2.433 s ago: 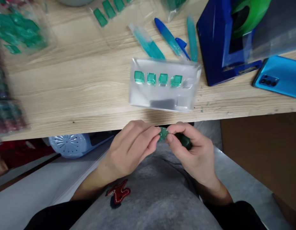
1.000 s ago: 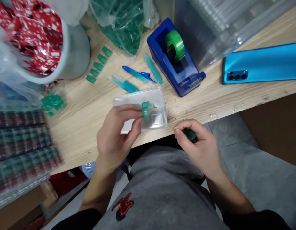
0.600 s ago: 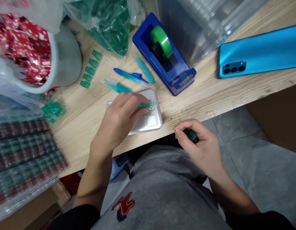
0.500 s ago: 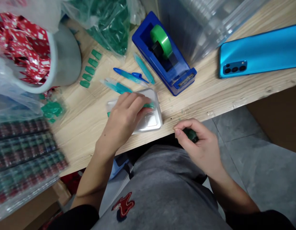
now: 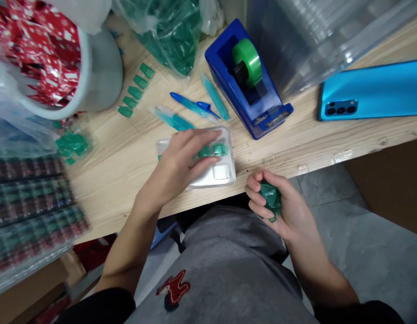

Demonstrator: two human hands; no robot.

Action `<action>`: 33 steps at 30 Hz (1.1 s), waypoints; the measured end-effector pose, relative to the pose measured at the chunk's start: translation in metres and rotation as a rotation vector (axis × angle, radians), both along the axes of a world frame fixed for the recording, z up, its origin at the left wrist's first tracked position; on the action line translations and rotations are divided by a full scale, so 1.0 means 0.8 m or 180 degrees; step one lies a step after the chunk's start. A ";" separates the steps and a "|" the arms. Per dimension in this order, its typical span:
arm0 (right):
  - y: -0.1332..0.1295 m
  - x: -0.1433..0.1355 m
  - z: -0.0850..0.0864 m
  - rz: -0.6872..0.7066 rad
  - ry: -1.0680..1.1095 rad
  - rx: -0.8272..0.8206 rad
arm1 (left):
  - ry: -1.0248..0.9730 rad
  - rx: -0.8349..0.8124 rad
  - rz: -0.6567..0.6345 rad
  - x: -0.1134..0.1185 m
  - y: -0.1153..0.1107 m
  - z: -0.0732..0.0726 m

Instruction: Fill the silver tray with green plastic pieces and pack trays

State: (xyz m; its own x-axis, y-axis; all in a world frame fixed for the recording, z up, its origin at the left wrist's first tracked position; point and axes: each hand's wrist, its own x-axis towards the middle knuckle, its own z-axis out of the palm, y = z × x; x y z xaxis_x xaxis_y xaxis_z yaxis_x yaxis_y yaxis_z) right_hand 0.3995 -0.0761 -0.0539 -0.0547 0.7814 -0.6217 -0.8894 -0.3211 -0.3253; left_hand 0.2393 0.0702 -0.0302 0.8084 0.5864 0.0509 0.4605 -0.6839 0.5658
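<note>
Here, the left hand (image 5: 181, 155) arches over the clear tray (image 5: 210, 181) — thumb and fingers parted, with green pieces (image 5: 219, 149) lying in the tray between them; whether they touch, I cannot tell. The right hand (image 5: 283, 204), just off the wooden table (image 5: 120, 173), curls its fingers around a dark green bundle (image 5: 270, 195). Beyond the tray lie slim blue tools (image 5: 191, 105) — near the tape dispenser (image 5: 267, 105).
</note>
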 end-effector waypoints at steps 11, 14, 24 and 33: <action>0.008 0.005 -0.002 -0.0297 0.0202 -0.0382 | 0.0042 0.0030 0.0293 -0.089 -0.042 0.020; 0.013 0.001 0.005 -0.0133 -0.0034 -0.0231 | 0.0350 -0.0153 -0.0033 -0.086 -0.042 0.019; 0.011 -0.011 0.022 -0.0092 0.0135 -0.0524 | 0.1021 -0.0870 -0.0640 -0.068 0.003 0.024; 0.014 -0.002 0.019 -0.0166 0.0079 -0.0537 | 0.1007 0.1193 -0.0745 -0.046 -0.054 0.005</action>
